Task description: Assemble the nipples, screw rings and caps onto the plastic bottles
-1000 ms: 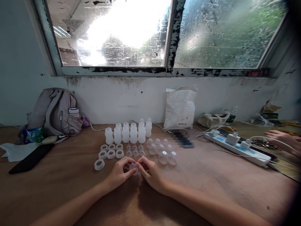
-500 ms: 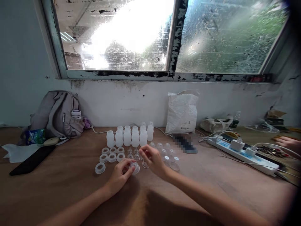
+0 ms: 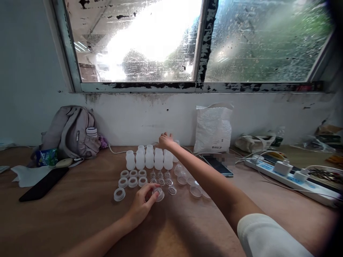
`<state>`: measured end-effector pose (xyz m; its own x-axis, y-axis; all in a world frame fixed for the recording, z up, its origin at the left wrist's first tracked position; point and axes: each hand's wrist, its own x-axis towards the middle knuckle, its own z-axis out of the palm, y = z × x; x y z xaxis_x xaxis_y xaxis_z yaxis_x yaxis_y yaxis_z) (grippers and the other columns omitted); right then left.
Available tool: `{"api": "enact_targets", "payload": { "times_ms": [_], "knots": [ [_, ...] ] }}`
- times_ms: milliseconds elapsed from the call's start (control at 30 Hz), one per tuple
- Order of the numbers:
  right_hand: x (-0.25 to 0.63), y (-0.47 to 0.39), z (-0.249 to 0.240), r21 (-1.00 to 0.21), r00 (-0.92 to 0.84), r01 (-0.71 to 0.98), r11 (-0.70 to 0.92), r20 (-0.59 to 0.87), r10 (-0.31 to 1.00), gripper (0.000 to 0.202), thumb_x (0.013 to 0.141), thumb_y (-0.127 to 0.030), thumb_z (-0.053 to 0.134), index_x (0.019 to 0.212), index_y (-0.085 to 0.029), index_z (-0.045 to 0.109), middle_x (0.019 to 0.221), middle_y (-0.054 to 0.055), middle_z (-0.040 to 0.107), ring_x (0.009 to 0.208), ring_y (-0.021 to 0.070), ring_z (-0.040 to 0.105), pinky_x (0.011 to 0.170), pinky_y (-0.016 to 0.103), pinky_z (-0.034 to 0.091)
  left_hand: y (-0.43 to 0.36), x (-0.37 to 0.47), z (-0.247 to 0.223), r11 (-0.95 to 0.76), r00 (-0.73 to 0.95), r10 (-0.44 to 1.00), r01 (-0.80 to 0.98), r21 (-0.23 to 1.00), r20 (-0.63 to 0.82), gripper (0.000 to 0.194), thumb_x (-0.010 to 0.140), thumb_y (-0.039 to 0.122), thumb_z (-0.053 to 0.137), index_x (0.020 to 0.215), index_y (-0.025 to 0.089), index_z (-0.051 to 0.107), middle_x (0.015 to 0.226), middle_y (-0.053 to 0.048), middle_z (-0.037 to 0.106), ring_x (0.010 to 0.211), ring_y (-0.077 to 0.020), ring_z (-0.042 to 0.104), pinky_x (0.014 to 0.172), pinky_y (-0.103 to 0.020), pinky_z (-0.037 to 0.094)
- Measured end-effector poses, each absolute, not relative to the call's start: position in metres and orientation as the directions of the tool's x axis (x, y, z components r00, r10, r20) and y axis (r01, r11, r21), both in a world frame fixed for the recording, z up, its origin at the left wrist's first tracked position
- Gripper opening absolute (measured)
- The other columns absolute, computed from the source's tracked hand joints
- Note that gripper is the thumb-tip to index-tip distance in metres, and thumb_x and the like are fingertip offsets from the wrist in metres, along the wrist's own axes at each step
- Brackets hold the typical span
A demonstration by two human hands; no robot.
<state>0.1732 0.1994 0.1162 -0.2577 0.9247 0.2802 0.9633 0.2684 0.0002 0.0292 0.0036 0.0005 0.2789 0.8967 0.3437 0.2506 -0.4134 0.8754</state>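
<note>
My left hand (image 3: 146, 200) pinches a clear ring-shaped cap (image 3: 158, 194) at the table's front middle. Stretched far forward, my right hand (image 3: 166, 140) is over the back of the white bottles (image 3: 149, 159); its fingers are curled and what they hold, if anything, is hidden. White rings (image 3: 119, 194) lie in rows left of my left hand. Small clear nipple-like pieces (image 3: 172, 190) stand in rows in front of the bottles. Clear domed covers (image 3: 195, 191) sit to the right, partly hidden by my right forearm.
A grey backpack (image 3: 77, 132) and a black pouch (image 3: 44, 184) are at the left. A white bag (image 3: 213, 128) leans on the wall behind a phone (image 3: 218, 165). A power strip (image 3: 292, 178) with cables lies at the right.
My right hand has moved forward from beside my left hand to the back of the bottles. My left hand still grips the cap. The view has shifted slightly; the other person's hand has left it.
</note>
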Motion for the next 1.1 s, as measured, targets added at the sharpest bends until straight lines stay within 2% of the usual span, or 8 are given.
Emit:
{"api": "enact_targets", "payload": {
  "times_ms": [100, 233, 467, 600, 767, 900, 1000, 1100],
  "knots": [
    [0.171, 0.203, 0.112, -0.004, -0.225, 0.972, 0.234, 0.257, 0.940, 0.040, 0.074, -0.046, 0.056, 0.075, -0.007, 0.063, 0.102, 0.020, 0.054, 0.107, 0.0339, 0.038, 0.089, 0.054, 0.023, 0.004, 0.029, 0.001, -0.411, 0.303, 0.894, 0.266, 0.872, 0.328, 0.023, 0.082, 0.028, 0.047, 0.100, 0.021, 0.058, 0.097, -0.004, 0.059, 0.089, -0.0178, 0.054, 0.073, -0.026, 0.043],
    [0.172, 0.203, 0.109, -0.017, -0.227, 0.971, 0.240, 0.271, 0.936, 0.044, 0.077, -0.047, 0.050, 0.074, -0.004, 0.062, 0.099, 0.019, 0.055, 0.109, 0.0312, 0.038, 0.092, 0.050, 0.020, 0.003, 0.029, 0.001, -0.419, 0.308, 0.892, 0.294, 0.859, 0.330, 0.023, 0.081, 0.028, 0.047, 0.100, 0.021, 0.059, 0.096, -0.004, 0.060, 0.086, -0.0180, 0.054, 0.072, -0.026, 0.043],
    [0.175, 0.202, 0.117, -0.014, -0.234, 0.970, 0.244, 0.231, 0.944, 0.038, 0.068, -0.046, 0.062, 0.075, -0.009, 0.063, 0.100, 0.018, 0.055, 0.105, 0.0332, 0.040, 0.089, 0.059, 0.018, 0.004, 0.029, 0.000, -0.423, 0.307, 0.890, 0.280, 0.862, 0.337, 0.022, 0.081, 0.028, 0.047, 0.099, 0.021, 0.059, 0.096, -0.004, 0.060, 0.087, -0.0180, 0.054, 0.073, -0.026, 0.043],
    [0.187, 0.188, 0.145, 0.003, -0.275, 0.958, 0.287, 0.296, 0.915, 0.035, 0.070, -0.046, 0.061, 0.079, -0.012, 0.064, 0.104, 0.014, 0.054, 0.107, 0.0313, 0.037, 0.091, 0.052, 0.021, 0.004, 0.029, -0.002, -0.422, 0.313, 0.889, 0.277, 0.863, 0.334, 0.023, 0.082, 0.031, 0.047, 0.099, 0.021, 0.058, 0.099, -0.005, 0.059, 0.088, -0.0179, 0.054, 0.073, -0.026, 0.043],
    [0.207, 0.144, 0.178, -0.014, -0.312, 0.935, 0.353, 0.438, 0.843, 0.037, 0.078, -0.045, 0.053, 0.097, -0.013, 0.058, 0.108, 0.011, 0.052, 0.105, 0.0248, 0.040, 0.085, 0.034, 0.033, 0.003, 0.029, 0.000, -0.400, 0.301, 0.897, 0.248, 0.882, 0.322, 0.024, 0.082, 0.033, 0.047, 0.099, 0.020, 0.058, 0.099, -0.005, 0.060, 0.088, -0.0180, 0.055, 0.075, -0.027, 0.044],
    [0.222, 0.095, 0.165, -0.138, -0.391, 0.822, 0.553, 0.570, 0.723, 0.033, 0.077, -0.040, 0.055, 0.096, -0.012, 0.053, 0.096, 0.008, 0.057, 0.089, 0.0193, 0.051, 0.072, 0.026, 0.039, 0.004, 0.028, 0.000, -0.383, 0.247, 0.911, 0.220, 0.897, 0.329, 0.025, 0.081, 0.035, 0.047, 0.099, 0.020, 0.058, 0.102, -0.005, 0.059, 0.090, -0.0190, 0.055, 0.076, -0.028, 0.044],
    [0.231, 0.060, 0.136, -0.274, -0.470, 0.708, 0.651, 0.506, 0.723, 0.032, 0.075, -0.040, 0.057, 0.093, -0.013, 0.053, 0.087, 0.007, 0.059, 0.078, 0.0168, 0.054, 0.063, 0.023, 0.041, 0.006, 0.028, -0.002, -0.372, 0.203, 0.920, 0.180, 0.911, 0.336, 0.027, 0.080, 0.036, 0.049, 0.100, 0.019, 0.057, 0.103, -0.006, 0.058, 0.092, -0.0198, 0.054, 0.076, -0.028, 0.045],
    [0.236, 0.033, 0.107, -0.368, -0.514, 0.655, 0.660, 0.423, 0.746, 0.028, 0.074, -0.038, 0.059, 0.089, -0.015, 0.052, 0.082, 0.005, 0.059, 0.076, 0.0168, 0.055, 0.063, 0.024, 0.041, 0.008, 0.028, -0.003, -0.356, 0.172, 0.927, 0.133, 0.925, 0.332, 0.027, 0.080, 0.036, 0.050, 0.099, 0.019, 0.057, 0.103, -0.006, 0.058, 0.095, -0.0204, 0.054, 0.078, -0.028, 0.044]
  ]
}}
